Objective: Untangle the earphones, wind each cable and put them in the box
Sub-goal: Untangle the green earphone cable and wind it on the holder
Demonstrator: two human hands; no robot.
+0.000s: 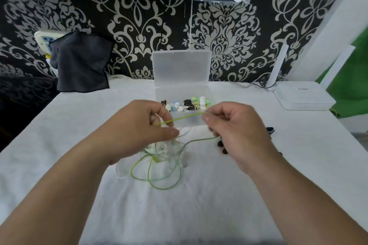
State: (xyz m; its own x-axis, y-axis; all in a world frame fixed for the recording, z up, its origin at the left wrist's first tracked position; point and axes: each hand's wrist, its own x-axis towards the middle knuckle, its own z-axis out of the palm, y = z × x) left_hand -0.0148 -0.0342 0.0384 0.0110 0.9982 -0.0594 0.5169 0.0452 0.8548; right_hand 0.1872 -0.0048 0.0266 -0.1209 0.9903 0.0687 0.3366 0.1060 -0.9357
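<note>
Just in front of the open box (159, 93), the left hand (143, 125) and right hand (235, 127) were raised, knuckles up, each pinching the green cable (185, 116) taut between them. Its loose loops lay tangled on the white cloth (199, 205), nearer than the box.

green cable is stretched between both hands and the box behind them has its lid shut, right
Not shut: the head view shows the lid of the box standing open, upright. The green cable is stretched between the left hand and right hand.
</note>
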